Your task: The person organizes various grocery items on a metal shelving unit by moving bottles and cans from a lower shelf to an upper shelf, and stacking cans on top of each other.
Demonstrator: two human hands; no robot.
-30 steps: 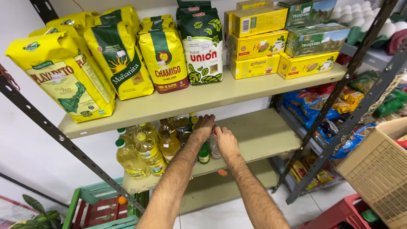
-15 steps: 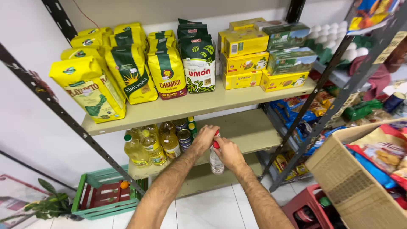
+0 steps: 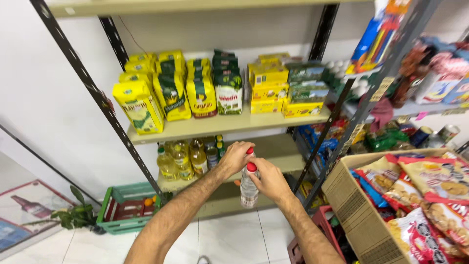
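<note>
My right hand (image 3: 269, 180) grips a clear plastic bottle with a red cap (image 3: 248, 189) by its neck, held upright in front of the shelving. My left hand (image 3: 235, 157) is closed around a second red-capped bottle (image 3: 250, 151), mostly hidden behind the fingers. Both hands sit in front of the lower beige shelf (image 3: 273, 157). On that shelf's left stand several yellow oil bottles (image 3: 180, 159) and darker bottles.
The shelf above (image 3: 215, 126) carries yellow and green paper packets (image 3: 171, 95) and yellow boxes (image 3: 267, 90). A cardboard box of snack bags (image 3: 415, 195) stands at the right. A green crate (image 3: 127, 208) and a red crate (image 3: 325, 230) sit on the tiled floor.
Both hands have drawn back from the lower shelf, each lifting out a red-capped bottle. The view has pulled away and swung right, showing the snack box.
</note>
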